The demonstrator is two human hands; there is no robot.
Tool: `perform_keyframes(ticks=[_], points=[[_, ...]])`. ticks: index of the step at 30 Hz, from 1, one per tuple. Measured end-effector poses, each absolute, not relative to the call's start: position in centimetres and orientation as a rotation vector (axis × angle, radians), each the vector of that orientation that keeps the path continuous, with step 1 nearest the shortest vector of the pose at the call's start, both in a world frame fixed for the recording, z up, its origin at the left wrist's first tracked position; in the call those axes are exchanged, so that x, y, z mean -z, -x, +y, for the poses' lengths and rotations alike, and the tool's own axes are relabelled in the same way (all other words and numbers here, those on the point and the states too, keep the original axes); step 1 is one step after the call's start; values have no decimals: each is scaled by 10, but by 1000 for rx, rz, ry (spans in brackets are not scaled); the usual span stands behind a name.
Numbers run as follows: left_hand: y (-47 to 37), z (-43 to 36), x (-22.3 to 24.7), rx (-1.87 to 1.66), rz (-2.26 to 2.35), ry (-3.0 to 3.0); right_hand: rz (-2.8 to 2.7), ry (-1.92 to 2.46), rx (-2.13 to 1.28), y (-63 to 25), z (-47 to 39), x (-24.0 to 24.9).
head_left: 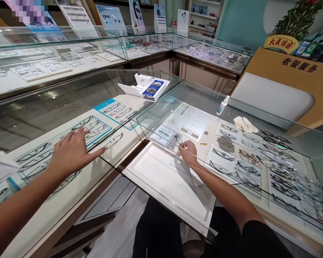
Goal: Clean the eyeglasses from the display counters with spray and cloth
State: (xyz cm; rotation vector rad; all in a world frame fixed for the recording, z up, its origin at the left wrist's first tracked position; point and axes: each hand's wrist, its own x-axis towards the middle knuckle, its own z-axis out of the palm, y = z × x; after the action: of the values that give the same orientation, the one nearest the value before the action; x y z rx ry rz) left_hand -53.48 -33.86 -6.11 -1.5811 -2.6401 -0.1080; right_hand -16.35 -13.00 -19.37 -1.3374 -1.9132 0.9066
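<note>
My left hand lies palm down with fingers spread on the glass top of the left display case, above rows of eyeglasses. My right hand reaches inside the right display case, its fingers pinched around a thin-framed pair of eyeglasses; the fingers partly cover it. Beside that pair lies a printed card with a pale blue border. Under my right forearm, a white flat panel juts out from the case toward me.
On the glass tops stand an open white box with a blue label, a small white spray bottle and a crumpled cream cloth. Many eyeglasses lie in the right case. A wooden counter stands behind, at right.
</note>
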Motion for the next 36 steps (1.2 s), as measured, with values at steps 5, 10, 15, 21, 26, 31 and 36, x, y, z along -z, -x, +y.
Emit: perform_keyframes(ticks=[5, 10, 15, 21, 26, 31, 36], points=[[543, -338, 69, 62, -2613, 1529, -1839, 1529, -667, 211, -47, 191], [549, -336, 72, 0, -2590, 1507, -1819, 1660, -601, 247, 19, 198], [553, -336, 74, -60, -2582, 1489, -1856, 1738, -584, 271, 63, 214], [553, -335, 73, -51, -2590, 1489, -1927, 1803, -600, 287, 91, 238], [549, -332, 70, -46, -2584, 1479, -1958, 1834, -609, 295, 100, 251], [545, -331, 67, -72, -2587, 1464, -1971, 1844, -621, 302, 102, 250], [543, -329, 64, -61, -2608, 1460, -1979, 1867, -629, 304, 101, 248]])
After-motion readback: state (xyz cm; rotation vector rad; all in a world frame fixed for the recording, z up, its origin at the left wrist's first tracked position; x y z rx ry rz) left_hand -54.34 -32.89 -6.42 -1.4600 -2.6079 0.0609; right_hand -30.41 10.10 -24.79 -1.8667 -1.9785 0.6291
